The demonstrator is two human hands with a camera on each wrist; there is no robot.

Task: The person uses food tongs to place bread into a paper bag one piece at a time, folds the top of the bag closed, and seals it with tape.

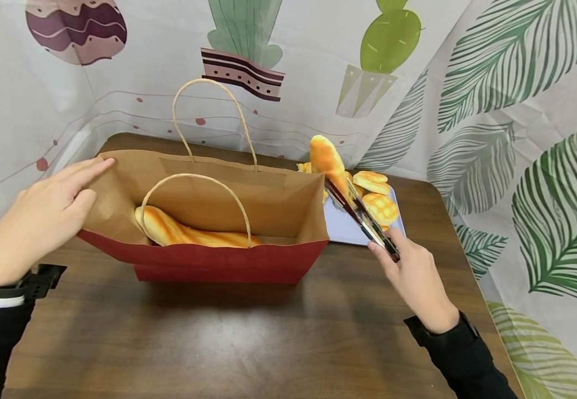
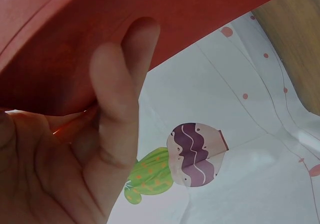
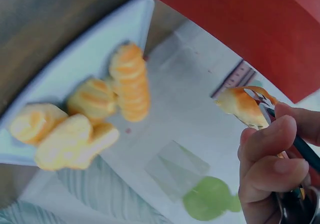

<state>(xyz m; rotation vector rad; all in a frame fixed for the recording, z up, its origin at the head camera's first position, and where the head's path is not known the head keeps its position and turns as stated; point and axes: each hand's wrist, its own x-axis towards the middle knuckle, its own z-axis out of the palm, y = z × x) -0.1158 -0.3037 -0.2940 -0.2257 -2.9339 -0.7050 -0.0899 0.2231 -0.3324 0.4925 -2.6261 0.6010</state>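
Note:
A red paper bag with a brown inside and two cord handles stands wide at the top. In it lies a long bread loaf, partly hidden by the front wall. My left hand holds the bag's left rim; in the left wrist view its fingers lie against the red outer side. My right hand grips metal tongs with dark handles. An elongated bread roll is clamped in the tongs' tips, raised beside the bag's right edge; the right wrist view also shows this roll.
Right of the bag sits a pale tray with several breads, partly hidden by bag and tongs. The brown wooden table reaches back to a patterned cloth hanging behind and at the right.

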